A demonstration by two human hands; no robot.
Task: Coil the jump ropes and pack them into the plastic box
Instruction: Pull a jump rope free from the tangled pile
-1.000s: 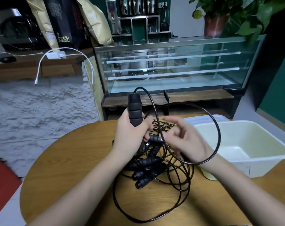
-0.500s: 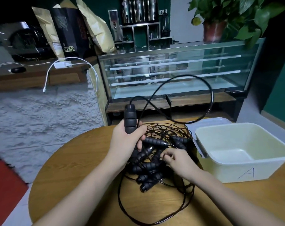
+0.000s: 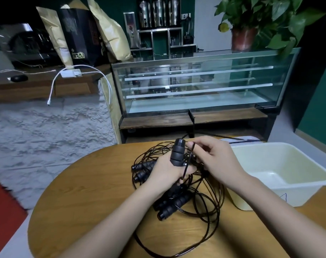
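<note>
Two bare hands are all I have in view, both over the round wooden table (image 3: 84,198). Nearest me, loose black cords loop across the wood, part of a tangled pile of jump ropes (image 3: 179,200); I count about five ribbed black handles lying in it, though the overlap keeps me from an exact rope count. My left hand (image 3: 164,174) has its fingers wrapped round one more handle (image 3: 178,155), held upright above the pile. My right hand (image 3: 214,161) is just beside it, fingers pinched together on that rope's thin cord (image 3: 189,159), which runs down across the left palm. Right of the pile stands one cream plastic box (image 3: 305,189), with no rope in it. Behind it a pale lid (image 3: 249,139) shows at the table's far edge. Farther off I see one glass display case (image 3: 205,86), one potted plant (image 3: 244,37) on top, and three metal canisters (image 3: 159,13) at the back.
</note>
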